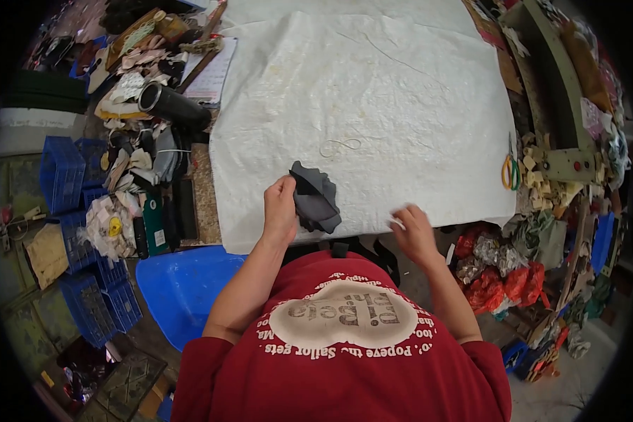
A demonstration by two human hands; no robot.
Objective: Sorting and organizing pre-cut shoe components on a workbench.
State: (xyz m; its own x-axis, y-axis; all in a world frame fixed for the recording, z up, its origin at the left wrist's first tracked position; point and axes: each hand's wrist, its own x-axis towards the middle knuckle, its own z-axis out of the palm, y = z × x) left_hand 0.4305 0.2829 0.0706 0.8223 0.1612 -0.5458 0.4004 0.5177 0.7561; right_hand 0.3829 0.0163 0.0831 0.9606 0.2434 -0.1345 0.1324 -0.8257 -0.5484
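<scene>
My left hand (280, 211) is closed on a bundle of dark grey cut pieces (316, 200), held by their left edge near the front of the white-covered table (373, 91). The pieces look thin and floppy, fabric or leather, and fan out to the right with scalloped edges. My right hand (413, 231) is over the table's front edge, apart from the bundle, with nothing visible in it. Its fingers are slightly bent and apart, a little blurred. Beyond the bundle a thin loop of cord (340, 146) lies on the white sheet.
Scissors with yellow-green handles (510, 172) lie at the table's right edge. On the left are a dark cylinder (172, 105), heaped scraps (137, 77) and blue crates (95, 302). A blue tub (179, 285) stands beside me. Red plastic bags (499, 285) sit below right.
</scene>
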